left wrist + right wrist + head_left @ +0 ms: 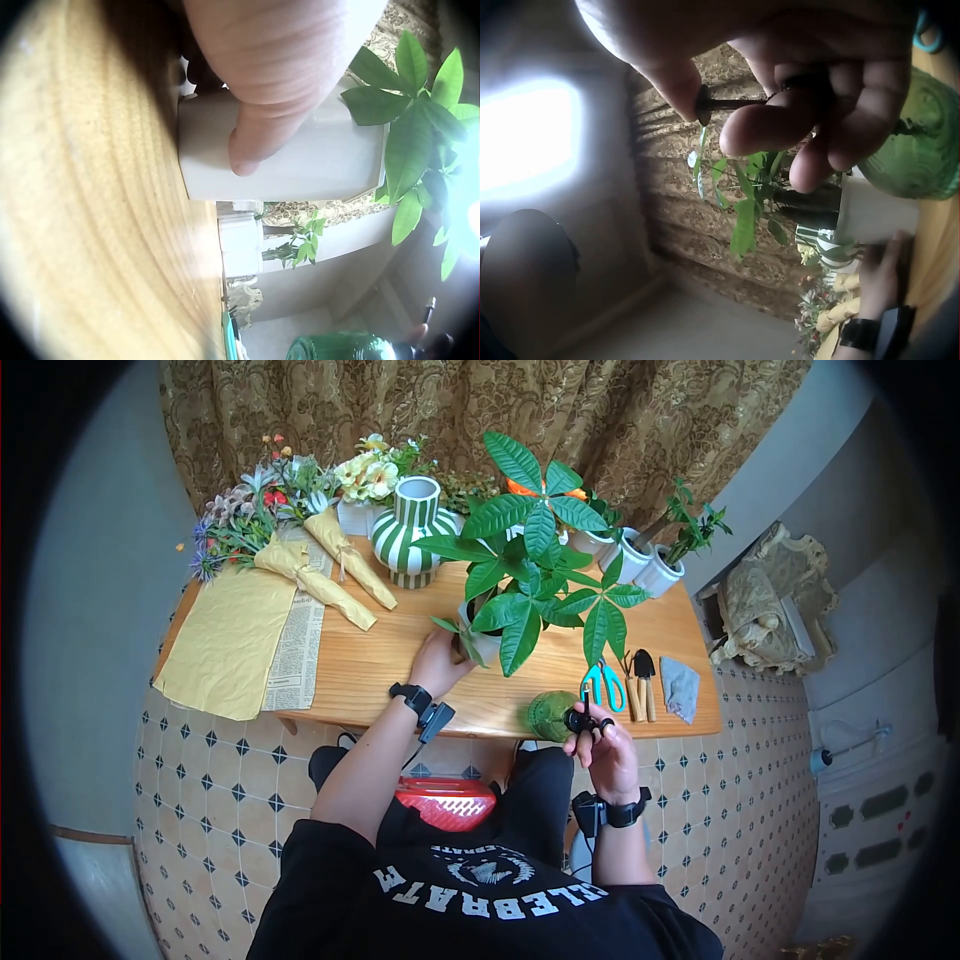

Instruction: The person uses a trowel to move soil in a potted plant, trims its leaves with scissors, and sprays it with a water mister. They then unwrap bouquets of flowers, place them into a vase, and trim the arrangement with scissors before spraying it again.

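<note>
Near the middle of the head view, the left hand [440,663] gripped a white, flat-sided pot [322,161] with a broad-leaved green plant [540,532] on the pale wooden worktop [390,650]; lower right of it, the right hand [607,755] had its fingers curled round the black pump top [577,721] of a green glass bottle [547,715].

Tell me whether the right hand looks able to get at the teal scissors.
Probably yes: the teal scissors lie on the table just beyond the right hand, handles uncovered, though it would likely need to release the green bottle first.
</note>
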The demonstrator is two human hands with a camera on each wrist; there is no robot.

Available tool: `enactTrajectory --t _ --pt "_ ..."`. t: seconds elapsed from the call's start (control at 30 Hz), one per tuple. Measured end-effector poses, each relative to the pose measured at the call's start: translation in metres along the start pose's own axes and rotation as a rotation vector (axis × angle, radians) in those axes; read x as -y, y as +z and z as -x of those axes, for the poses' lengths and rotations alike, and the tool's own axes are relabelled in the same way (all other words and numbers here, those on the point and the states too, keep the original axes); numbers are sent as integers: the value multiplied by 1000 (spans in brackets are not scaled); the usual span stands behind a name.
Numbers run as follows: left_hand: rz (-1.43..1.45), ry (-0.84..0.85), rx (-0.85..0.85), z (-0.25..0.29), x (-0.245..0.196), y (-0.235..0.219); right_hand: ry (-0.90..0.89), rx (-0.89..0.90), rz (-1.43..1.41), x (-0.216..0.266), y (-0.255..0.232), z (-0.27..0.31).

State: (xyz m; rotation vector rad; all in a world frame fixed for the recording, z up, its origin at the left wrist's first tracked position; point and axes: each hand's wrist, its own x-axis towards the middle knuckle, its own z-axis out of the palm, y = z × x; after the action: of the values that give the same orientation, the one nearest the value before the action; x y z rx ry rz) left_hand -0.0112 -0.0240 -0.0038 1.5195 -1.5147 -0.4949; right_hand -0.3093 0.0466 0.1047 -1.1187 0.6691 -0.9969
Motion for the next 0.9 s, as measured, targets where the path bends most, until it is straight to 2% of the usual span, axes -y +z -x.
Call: enactTrajectory --t 0.47,0.77,0.9 --pt "-17 11 -5 0 3 2 81 47 -15 -1 3 1" --pt "-14 39 -16 0 1 1 95 25 134 4 9 1" --pt "-18 33 -13 0 2 1 80 77 -28 0 0 1"
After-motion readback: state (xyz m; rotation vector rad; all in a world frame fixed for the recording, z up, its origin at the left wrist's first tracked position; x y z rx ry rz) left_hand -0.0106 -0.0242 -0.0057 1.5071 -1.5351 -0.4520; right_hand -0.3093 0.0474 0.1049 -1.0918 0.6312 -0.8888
